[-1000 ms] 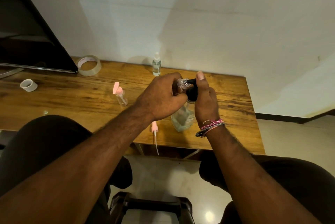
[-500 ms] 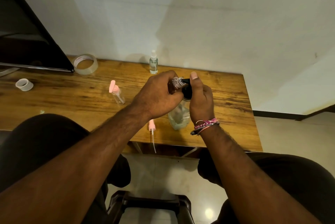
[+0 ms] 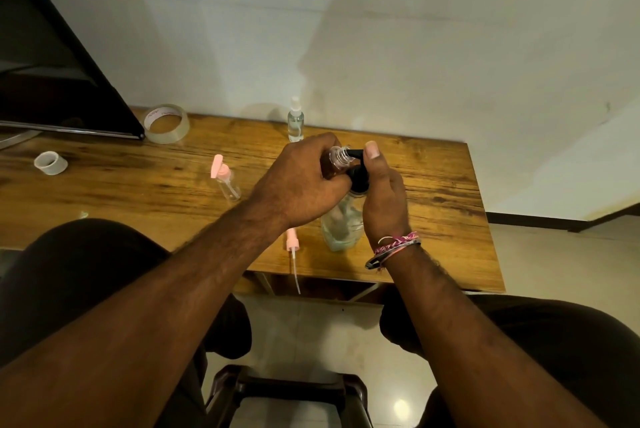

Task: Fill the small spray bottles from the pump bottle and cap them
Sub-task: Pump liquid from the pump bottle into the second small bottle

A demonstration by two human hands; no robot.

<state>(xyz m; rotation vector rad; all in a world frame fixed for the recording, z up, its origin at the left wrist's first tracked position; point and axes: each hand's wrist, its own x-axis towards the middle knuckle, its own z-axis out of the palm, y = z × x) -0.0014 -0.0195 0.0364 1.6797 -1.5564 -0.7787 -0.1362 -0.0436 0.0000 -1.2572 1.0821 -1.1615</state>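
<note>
Left hand (image 3: 298,185) grips a small spray bottle (image 3: 337,159) at the spout; right hand (image 3: 382,195) presses the pump bottle (image 3: 341,226) near the counter's (image 3: 443,219) front edge.

A single head-worn wide-angle camera looks forward and steeply down, close over the forearms, onto the wooden tabletop (image 3: 433,205) against the wall (image 3: 381,46).

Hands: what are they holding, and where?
Left hand grips the small bottle round its body; right hand holds the pump bottle at its black pump head.
</note>
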